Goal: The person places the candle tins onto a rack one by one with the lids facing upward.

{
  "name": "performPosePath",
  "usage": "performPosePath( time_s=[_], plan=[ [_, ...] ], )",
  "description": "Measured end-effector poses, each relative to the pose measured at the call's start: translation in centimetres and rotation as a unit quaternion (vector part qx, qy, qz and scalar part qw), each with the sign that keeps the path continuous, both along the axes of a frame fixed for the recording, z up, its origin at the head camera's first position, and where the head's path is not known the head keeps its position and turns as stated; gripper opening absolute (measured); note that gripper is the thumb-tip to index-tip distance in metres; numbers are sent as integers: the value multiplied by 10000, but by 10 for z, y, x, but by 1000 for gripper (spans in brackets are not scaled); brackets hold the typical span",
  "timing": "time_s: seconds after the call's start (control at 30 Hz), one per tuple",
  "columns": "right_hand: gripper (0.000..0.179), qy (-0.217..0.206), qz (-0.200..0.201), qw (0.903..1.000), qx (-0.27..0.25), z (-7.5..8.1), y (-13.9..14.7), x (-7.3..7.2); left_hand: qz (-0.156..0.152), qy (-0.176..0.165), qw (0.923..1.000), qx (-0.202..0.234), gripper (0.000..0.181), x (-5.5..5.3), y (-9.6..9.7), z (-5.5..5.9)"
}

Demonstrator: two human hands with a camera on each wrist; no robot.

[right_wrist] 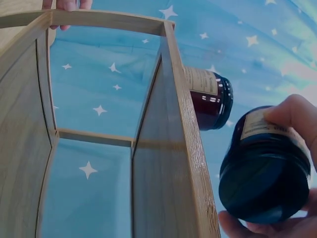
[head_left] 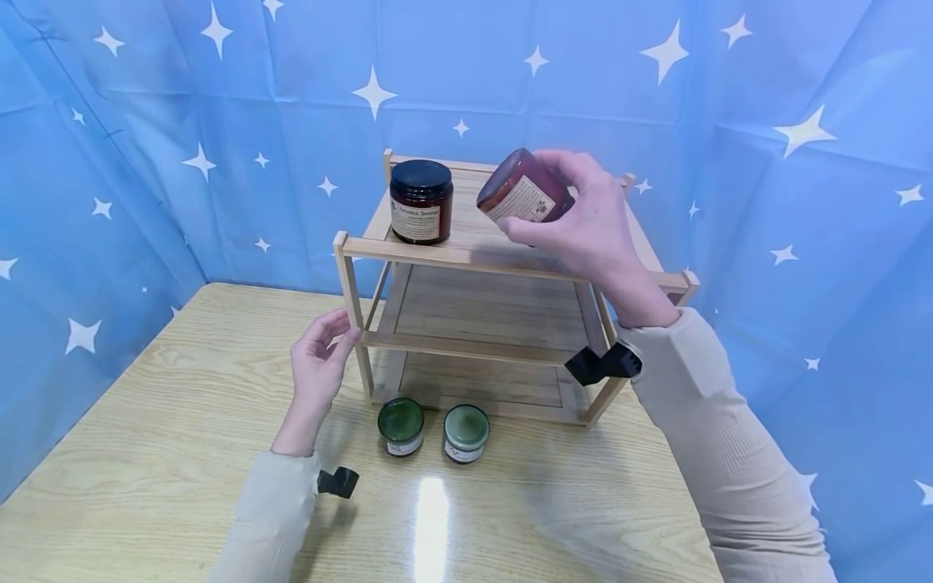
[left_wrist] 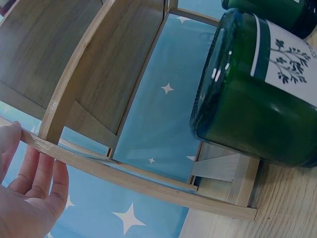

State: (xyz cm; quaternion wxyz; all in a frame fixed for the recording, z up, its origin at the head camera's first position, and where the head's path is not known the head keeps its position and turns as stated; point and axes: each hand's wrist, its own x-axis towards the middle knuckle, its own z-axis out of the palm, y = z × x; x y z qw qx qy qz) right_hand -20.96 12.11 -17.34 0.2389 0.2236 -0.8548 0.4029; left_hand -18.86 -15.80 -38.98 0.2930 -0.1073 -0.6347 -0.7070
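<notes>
My right hand (head_left: 583, 210) grips an amber candle jar (head_left: 526, 193) with a cream label, holding it tilted over the top shelf of a wooden rack (head_left: 459, 348). The right wrist view shows its dark lid (right_wrist: 265, 188) facing that camera. To its left, a second amber jar (head_left: 420, 202) with a black lid stands upright on the top shelf. My left hand (head_left: 321, 356) pinches the rack's left front post (left_wrist: 99, 168), thumb on one side and fingers on the other.
Two green candle jars, one darker (head_left: 401, 425) and one paler (head_left: 466, 433), stand on the wood-grain table (head_left: 182, 421) before the rack. A blue curtain with white stars (head_left: 291, 121) hangs close behind and beside the rack. Two lower shelves sit under the top one.
</notes>
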Motion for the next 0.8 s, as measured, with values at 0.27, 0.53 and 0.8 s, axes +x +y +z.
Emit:
performPosePath(
  time_s=[0.27, 0.53, 0.8],
  plan=[
    [53, 18, 37, 9999, -167, 0, 0, 0, -21, -37, 10000, 22, 23, 0, 0, 1],
    [57, -284, 55, 9984, -487, 1, -2, 0, 9, -53, 10000, 20, 23, 0, 0, 2],
    [55, -489, 135, 9957, -770, -4, 0, -1, -32, -20, 10000, 1, 23, 0, 0, 1]
  ],
)
